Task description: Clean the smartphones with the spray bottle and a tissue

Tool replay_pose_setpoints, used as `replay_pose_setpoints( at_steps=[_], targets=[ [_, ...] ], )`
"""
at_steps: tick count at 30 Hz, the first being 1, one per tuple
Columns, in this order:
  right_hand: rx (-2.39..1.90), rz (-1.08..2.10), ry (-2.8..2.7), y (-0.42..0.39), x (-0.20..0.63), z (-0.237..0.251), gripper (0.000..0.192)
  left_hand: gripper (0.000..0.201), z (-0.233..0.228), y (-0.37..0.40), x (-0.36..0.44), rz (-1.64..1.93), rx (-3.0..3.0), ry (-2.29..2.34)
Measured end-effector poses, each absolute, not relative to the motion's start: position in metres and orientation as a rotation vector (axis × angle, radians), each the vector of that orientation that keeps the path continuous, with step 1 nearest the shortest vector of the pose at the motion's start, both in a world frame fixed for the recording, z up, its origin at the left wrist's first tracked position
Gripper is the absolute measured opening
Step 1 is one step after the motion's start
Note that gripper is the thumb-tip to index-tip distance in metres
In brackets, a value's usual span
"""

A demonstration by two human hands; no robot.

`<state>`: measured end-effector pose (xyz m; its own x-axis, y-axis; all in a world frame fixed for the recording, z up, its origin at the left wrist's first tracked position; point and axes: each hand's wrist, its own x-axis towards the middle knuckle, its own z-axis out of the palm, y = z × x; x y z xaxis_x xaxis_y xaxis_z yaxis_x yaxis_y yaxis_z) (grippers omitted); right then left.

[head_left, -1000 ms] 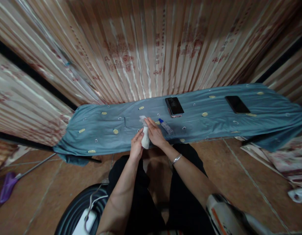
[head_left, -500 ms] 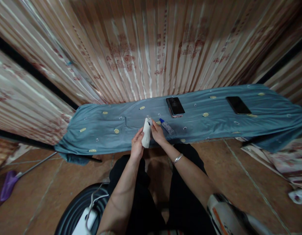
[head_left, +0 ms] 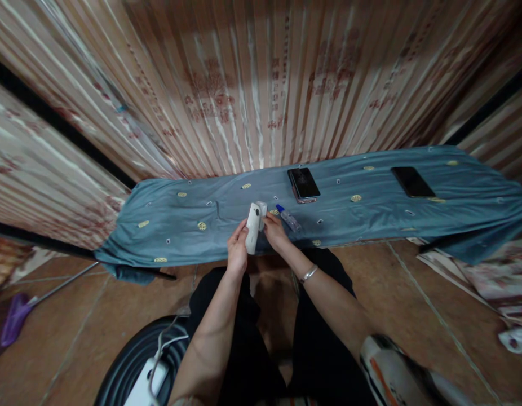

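My left hand is closed round the lower left edge of a white phone, held tilted above the blue cloth with its back and dark camera lens facing up. My right hand pinches a pale, translucent piece beside the phone's upper right edge. Whether this piece is a thin cover or a wipe I cannot tell. Just right of my right hand, a small clear bottle with a blue cap lies on its side.
The patterned blue cloth covers a long narrow bench. Dark phones in a stack lie behind the bottle, and another black phone lies farther right. A black round stool with a white power bank and cable stands lower left.
My right hand has drawn the translucent piece from the phone's top corner to its right side, uncovering the camera lens. The phone has turned slightly in my left hand.
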<state>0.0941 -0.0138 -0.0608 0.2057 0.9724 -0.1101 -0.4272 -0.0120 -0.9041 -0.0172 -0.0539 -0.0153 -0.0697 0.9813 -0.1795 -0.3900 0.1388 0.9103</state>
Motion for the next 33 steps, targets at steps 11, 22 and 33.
replay_pose_setpoints(
  at_steps=[11, 22, 33],
  targets=[
    [-0.954, 1.461, -0.503, -0.041, 0.076, -0.043, 0.023, 0.030, -0.025, -0.041, -0.016, 1.430, 0.832, 1.110],
    [-0.859, 1.552, -0.561, -0.080, 0.063, -0.036, 0.032, 0.036, -0.028, -0.034, -0.019, 1.446, 0.797, 1.164],
    [-0.868, 1.693, -0.513, -0.080, 0.063, -0.037, 0.040, 0.025, -0.013, -0.053, -0.012, 1.361, 1.025, 1.189]
  ],
)
